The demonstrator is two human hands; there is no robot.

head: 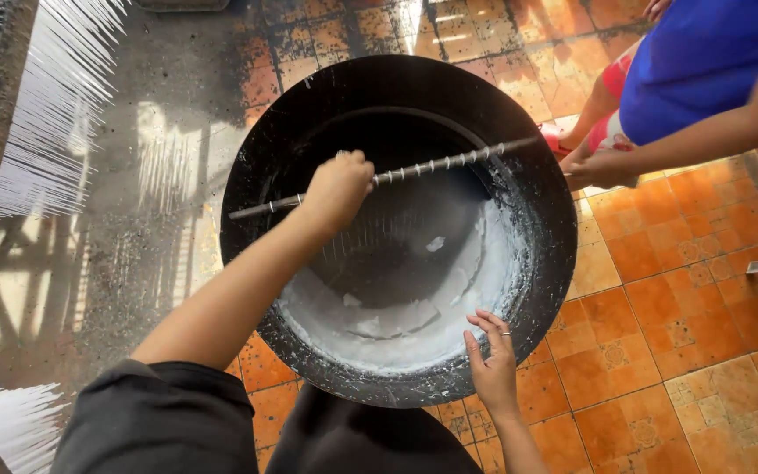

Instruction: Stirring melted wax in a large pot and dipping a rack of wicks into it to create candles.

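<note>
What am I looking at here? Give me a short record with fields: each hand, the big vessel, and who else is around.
left hand: closed around a metal rod lying across the pan
right hand: open, fingers resting on the near rim
pan: big, round, black, with white paste coating its lower inside
other person: blue top, hand at the rod's far end
floor: orange tiles
left side: pale thin strands hanging

Ridged metal rod (432,164) lying across wide black basin (265,158), white residue inside
</note>
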